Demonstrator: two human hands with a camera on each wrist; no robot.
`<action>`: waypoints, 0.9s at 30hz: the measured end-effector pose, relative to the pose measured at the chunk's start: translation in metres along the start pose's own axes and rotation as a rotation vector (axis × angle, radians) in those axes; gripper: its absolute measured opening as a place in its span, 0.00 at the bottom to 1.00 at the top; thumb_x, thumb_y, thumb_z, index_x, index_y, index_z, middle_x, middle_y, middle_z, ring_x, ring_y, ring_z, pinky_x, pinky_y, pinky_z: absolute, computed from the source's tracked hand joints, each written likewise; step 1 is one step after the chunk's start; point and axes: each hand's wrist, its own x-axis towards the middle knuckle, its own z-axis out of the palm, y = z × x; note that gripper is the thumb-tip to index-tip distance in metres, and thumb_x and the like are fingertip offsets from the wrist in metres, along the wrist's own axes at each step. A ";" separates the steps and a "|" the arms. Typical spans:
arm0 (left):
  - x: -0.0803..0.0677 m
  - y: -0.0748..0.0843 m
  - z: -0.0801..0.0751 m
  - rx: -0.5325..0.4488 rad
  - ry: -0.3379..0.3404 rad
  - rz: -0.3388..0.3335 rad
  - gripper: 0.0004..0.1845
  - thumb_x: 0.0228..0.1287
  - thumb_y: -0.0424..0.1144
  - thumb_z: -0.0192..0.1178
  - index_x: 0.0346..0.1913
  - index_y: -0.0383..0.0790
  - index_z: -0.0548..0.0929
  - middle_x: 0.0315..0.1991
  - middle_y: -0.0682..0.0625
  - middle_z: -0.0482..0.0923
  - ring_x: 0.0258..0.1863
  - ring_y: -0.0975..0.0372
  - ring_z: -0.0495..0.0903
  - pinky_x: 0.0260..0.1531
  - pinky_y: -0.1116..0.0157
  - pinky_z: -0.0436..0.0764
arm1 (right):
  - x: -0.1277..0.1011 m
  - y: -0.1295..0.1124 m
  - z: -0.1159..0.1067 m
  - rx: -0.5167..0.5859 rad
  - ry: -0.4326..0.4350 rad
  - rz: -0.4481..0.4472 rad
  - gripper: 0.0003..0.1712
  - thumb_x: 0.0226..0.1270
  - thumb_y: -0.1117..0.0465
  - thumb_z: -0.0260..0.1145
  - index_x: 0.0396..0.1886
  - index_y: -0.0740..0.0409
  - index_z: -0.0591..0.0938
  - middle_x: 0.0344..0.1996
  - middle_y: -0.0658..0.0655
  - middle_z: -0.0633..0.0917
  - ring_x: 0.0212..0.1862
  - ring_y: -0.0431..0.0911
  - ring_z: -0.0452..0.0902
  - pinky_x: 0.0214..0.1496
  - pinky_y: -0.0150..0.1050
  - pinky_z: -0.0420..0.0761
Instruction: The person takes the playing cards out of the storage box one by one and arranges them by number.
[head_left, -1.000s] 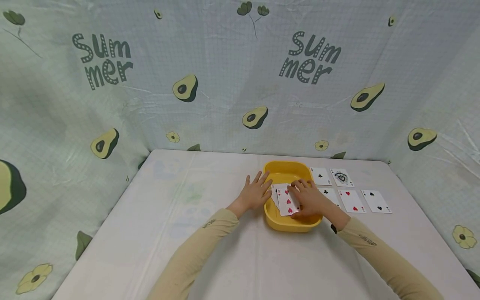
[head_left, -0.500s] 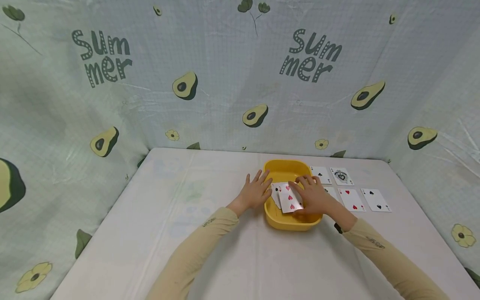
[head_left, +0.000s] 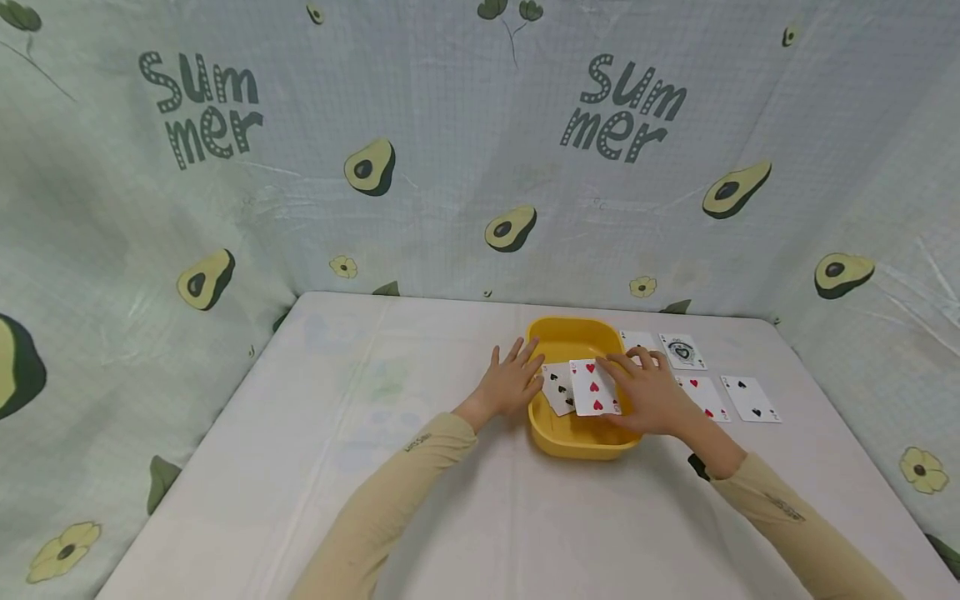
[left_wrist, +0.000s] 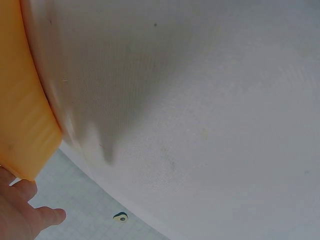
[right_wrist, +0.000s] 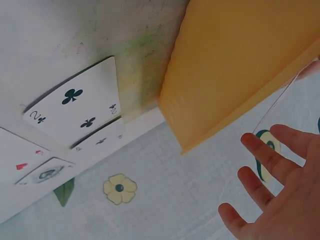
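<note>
The heart playing card [head_left: 594,387] is up off the stack now, drawn rightward over the square yellow plastic bowl [head_left: 577,440] by the right hand [head_left: 651,393], which pinches its right edge. A spade card [head_left: 558,389] shows beneath it in the bowl. The left hand [head_left: 510,383], fingers spread, rests flat against the bowl's left rim, steadying it. More cards [head_left: 750,399] lie face-up on the white table [head_left: 420,467], right of the bowl.

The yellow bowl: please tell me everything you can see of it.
The yellow bowl is squarish with rounded corners, plain and plastic-looking. It stands upright on the white table. The left hand rests against its left rim. The right hand lifts a hearts card over it; a spades card lies inside.
</note>
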 end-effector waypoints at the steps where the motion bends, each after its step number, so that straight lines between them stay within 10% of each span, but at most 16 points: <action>1: 0.000 0.000 0.000 0.000 0.001 0.000 0.25 0.70 0.48 0.33 0.67 0.45 0.59 0.72 0.50 0.43 0.71 0.52 0.44 0.63 0.42 0.49 | -0.002 0.001 -0.002 0.001 -0.001 0.004 0.49 0.42 0.36 0.66 0.64 0.51 0.64 0.59 0.58 0.70 0.59 0.58 0.56 0.59 0.61 0.53; 27: 0.002 0.000 0.001 -0.006 -0.008 -0.007 0.25 0.70 0.48 0.34 0.67 0.45 0.59 0.72 0.50 0.42 0.71 0.52 0.44 0.63 0.42 0.49 | -0.071 0.029 -0.004 -0.003 0.141 0.025 0.50 0.39 0.35 0.68 0.63 0.49 0.64 0.59 0.56 0.69 0.56 0.57 0.57 0.56 0.61 0.54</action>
